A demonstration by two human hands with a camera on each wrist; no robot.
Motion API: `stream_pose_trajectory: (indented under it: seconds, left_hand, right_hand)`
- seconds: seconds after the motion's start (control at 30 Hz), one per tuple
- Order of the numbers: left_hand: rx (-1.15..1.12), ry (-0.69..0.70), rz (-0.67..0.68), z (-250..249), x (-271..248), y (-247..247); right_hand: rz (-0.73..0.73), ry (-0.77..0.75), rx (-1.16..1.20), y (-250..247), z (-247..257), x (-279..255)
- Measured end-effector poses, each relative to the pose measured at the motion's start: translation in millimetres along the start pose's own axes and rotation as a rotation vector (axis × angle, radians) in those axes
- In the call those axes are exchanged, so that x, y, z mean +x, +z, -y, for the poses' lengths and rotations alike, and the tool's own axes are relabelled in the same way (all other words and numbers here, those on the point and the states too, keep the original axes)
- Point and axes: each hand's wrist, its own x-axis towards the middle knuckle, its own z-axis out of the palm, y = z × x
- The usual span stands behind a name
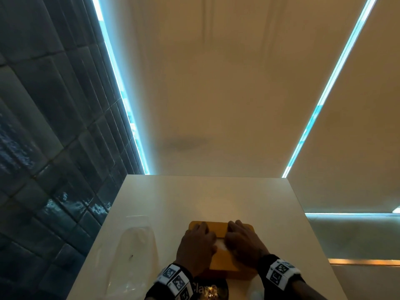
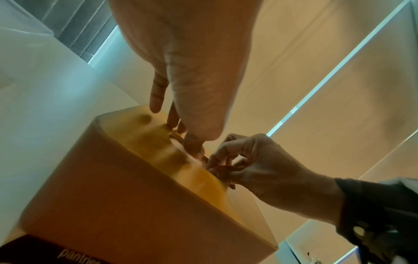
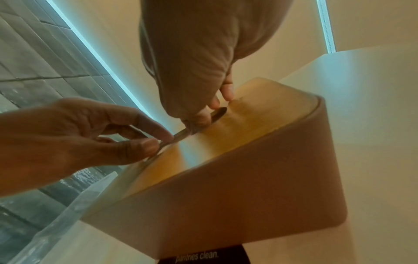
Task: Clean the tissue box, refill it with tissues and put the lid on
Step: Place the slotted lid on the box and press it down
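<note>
Pinching at the tissue box (image 1: pixel 220 229) slot beneath them, left hand (image 1: pixel 195 245) and right hand (image 1: pixel 244 241).

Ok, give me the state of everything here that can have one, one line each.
tissue box: upright on the counter, lid on.
tissue: showing white in the lid slot.
left hand: fingers curled at the slot.
right hand: fingertips at the slot.
plastic wrapper: lying empty, left of the box.

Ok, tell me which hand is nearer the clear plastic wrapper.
Left. The left hand is on the box beside the wrapper; the right hand is farther.
</note>
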Motion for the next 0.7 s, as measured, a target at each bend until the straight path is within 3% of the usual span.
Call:
stream_pose_trajectory:
  seconds: [0.13, 0.4, 0.53, 0.7]
  left_hand:
    - [-0.01, -0.025, -0.004, -1.3, 7.0, -4.0]
    - [-0.055, -0.024, -0.038, 1.1, 3.5, -2.8]
    - [-0.072, -0.024, -0.043, 1.9, 3.0, -3.3]
    - [-0.049, -0.027, -0.038, -1.6, 4.1, -4.0]
  right_hand:
    - [0.023, -0.021, 0.018, -5.4, -5.9, -4.9]
    - [0.078, -0.059, -0.161, 2.9, -9.9, 11.2]
    - [0.039, -0.064, -0.038, 3.4, -12.6, 6.6]
    - [-0.077, 0.111, 0.229, 1.4, -16.3, -2.9]
